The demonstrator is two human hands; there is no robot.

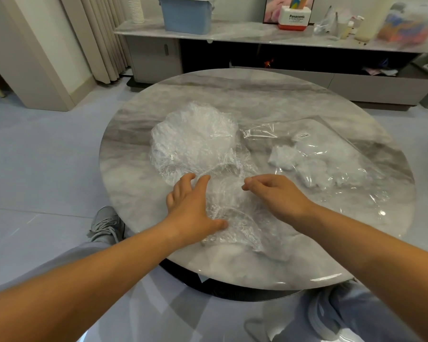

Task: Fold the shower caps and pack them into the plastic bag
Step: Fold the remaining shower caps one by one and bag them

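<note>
The polished round table (232,95) looks slick, so thin film may slide under a sideways push instead of creasing. The plastic bag (331,134) lies flat on the table's right side, apart from both hands, with folded caps (307,166) already inside. It looks limp, and its mouth could collapse when the next one goes in. The loose pile of caps (198,137) sits just beyond the hands. Its near edge seems to touch or overlap the one being worked, so a pull could drag a second along. That single cap (232,218) lies crumpled at the near side of the table, between the two hands, and its gathered rim may spring a fold open once pressure lifts. The left hand (190,206) rests on its left part, fingers spread and straight, pressing down. The right hand (277,193) has curled fingers, tips together at the cap's far right edge, seemingly pinching the film.
</note>
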